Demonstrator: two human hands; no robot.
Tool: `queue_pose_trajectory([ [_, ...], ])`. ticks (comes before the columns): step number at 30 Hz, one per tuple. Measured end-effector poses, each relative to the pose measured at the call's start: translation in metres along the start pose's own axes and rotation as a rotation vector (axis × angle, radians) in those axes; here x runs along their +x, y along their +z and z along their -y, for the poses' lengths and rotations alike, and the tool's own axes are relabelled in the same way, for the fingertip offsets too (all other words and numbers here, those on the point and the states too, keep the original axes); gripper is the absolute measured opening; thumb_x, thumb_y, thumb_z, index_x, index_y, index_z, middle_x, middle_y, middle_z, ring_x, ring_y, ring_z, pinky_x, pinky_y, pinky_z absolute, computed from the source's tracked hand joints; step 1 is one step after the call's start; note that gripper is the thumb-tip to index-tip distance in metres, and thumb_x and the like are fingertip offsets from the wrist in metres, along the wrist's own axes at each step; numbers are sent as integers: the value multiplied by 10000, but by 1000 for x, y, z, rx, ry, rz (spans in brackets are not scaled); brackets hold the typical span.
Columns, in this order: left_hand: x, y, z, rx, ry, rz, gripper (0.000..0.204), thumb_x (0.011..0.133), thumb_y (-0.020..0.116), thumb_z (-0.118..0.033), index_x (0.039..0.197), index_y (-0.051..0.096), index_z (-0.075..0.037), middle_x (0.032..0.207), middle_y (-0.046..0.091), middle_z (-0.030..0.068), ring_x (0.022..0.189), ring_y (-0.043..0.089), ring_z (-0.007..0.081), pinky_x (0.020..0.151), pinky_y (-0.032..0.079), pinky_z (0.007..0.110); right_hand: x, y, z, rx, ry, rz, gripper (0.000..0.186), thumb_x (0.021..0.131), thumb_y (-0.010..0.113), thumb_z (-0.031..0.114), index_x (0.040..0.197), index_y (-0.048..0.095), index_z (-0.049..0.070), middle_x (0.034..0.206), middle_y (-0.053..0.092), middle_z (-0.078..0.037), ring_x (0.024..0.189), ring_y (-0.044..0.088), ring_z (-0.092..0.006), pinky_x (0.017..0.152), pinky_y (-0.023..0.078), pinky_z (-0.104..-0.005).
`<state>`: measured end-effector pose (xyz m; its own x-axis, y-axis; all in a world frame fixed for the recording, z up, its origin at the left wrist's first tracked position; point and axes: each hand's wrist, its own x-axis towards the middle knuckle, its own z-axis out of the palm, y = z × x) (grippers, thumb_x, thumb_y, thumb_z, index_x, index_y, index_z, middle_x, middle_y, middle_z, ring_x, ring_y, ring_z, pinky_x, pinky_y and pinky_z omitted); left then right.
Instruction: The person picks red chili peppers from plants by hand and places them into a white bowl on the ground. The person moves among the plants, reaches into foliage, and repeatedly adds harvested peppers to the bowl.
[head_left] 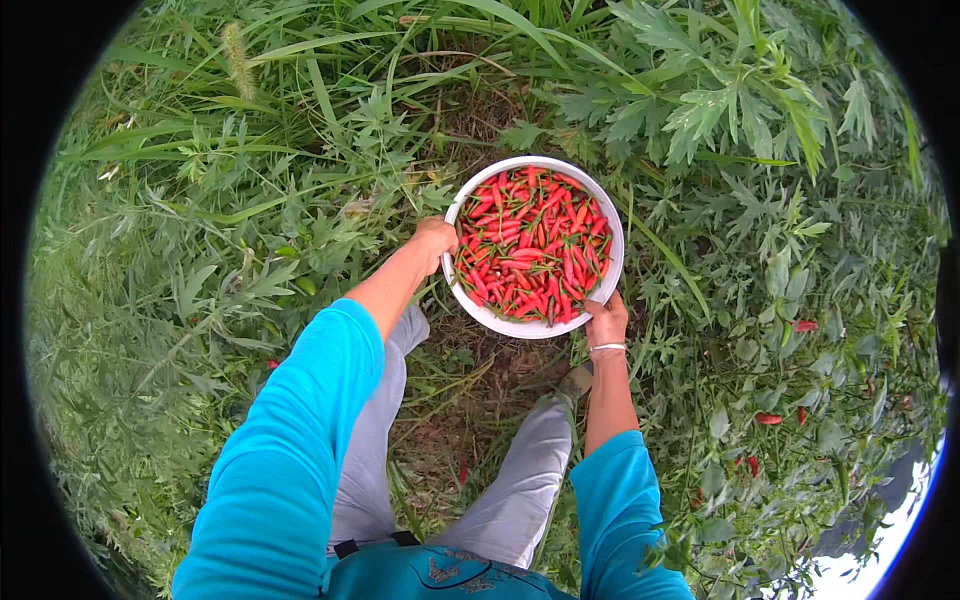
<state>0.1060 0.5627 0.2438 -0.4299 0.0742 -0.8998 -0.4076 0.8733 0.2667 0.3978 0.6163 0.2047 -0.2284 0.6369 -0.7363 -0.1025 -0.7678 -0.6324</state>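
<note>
Between my hands is a round white bucket (pixel 617 245), seen from above, filled with red chili peppers (pixel 530 240) that have green stems. My left hand (pixel 436 240) is closed on the rim at its left side. On the lower right, my right hand (pixel 607 322) grips the rim too, its thumb over the edge and a pale bracelet at the wrist. The fingers under the rim are hidden on both sides. I cannot tell whether the bucket rests on the ground or is held up.
Tall grass (pixel 330 60) and leafy weeds (pixel 720 110) crowd all around. Pepper plants with red peppers (pixel 768 418) stand at the right. A strip of bare brown soil (pixel 440 440) runs between my legs. Dark sheeting shows at the lower right edge.
</note>
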Motion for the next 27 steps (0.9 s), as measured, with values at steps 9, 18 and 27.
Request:
queue_pose_trajectory([
  [9,0,-2,1,71,100,-22,287,628,474,66,899,562,34,845,580,179,738,555,266,624,430,375,-1,7,3,-136,-18,-27,385,687,479,-68,1070,452,-38,1006,548,-109,875,524,-190,804,398,-289],
  [18,18,3,18,460,576,-337,252,696,433,-116,861,565,21,862,567,272,851,542,404,750,424,432,13,19,-22,-584,-356,-217,337,809,441,42,1123,364,-54,978,520,-204,853,511,-278,784,396,-337],
  [27,40,-1,19,399,716,-283,207,684,441,-31,822,591,4,780,568,257,798,558,374,709,442,360,7,31,-34,-638,-519,-292,327,784,406,-4,1105,369,-52,969,487,-196,874,486,-290,825,372,-339],
])
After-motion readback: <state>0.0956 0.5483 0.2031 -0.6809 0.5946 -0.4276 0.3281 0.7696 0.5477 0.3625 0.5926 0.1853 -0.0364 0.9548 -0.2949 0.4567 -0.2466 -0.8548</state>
